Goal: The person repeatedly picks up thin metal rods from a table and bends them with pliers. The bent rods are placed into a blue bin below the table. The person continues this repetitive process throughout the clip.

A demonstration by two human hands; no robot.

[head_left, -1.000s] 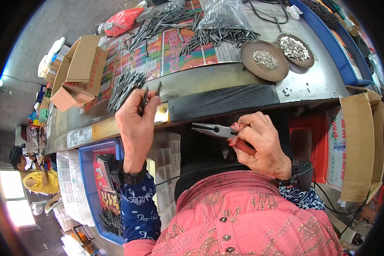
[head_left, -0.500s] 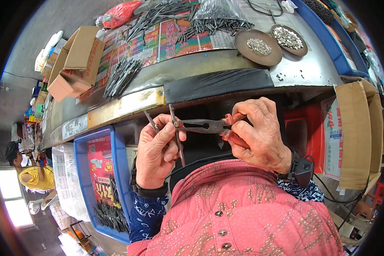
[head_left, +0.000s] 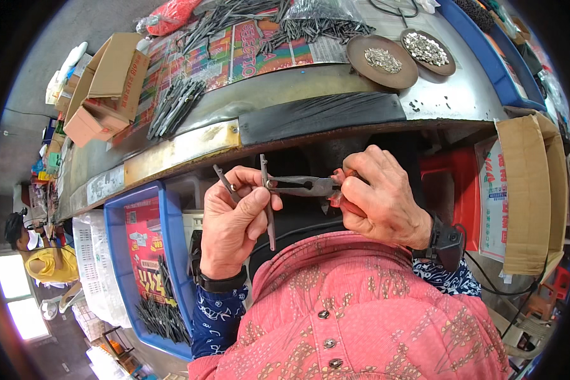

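My left hand (head_left: 228, 231) pinches a slim dark metal strip (head_left: 270, 227) with a small pin or rivet near its middle. A second short dark piece (head_left: 223, 178) pokes out between the same hand's fingers, also bearing a small pin. From the other side, my right hand (head_left: 386, 199) is closed round the red handles of a pair of pliers (head_left: 320, 186). The pliers' long jaws reach left to the pin on the strip; whether they grip it is too small to tell. Both hands are held in front of the bench edge, above my lap.
Two brown dishes (head_left: 359, 62) of small metal parts stand on the bench (head_left: 310, 85), near piles of dark strips (head_left: 177, 107). An open carton (head_left: 101, 95) sits at the left. Below are a blue tray (head_left: 174, 237) with dark strips and, at right, a cardboard box (head_left: 532, 202). Another person (head_left: 50, 263) is far left.
My right hand has squeezed the pliers' handles closer together. The strip in my left hand has shifted slightly right and stands more upright.
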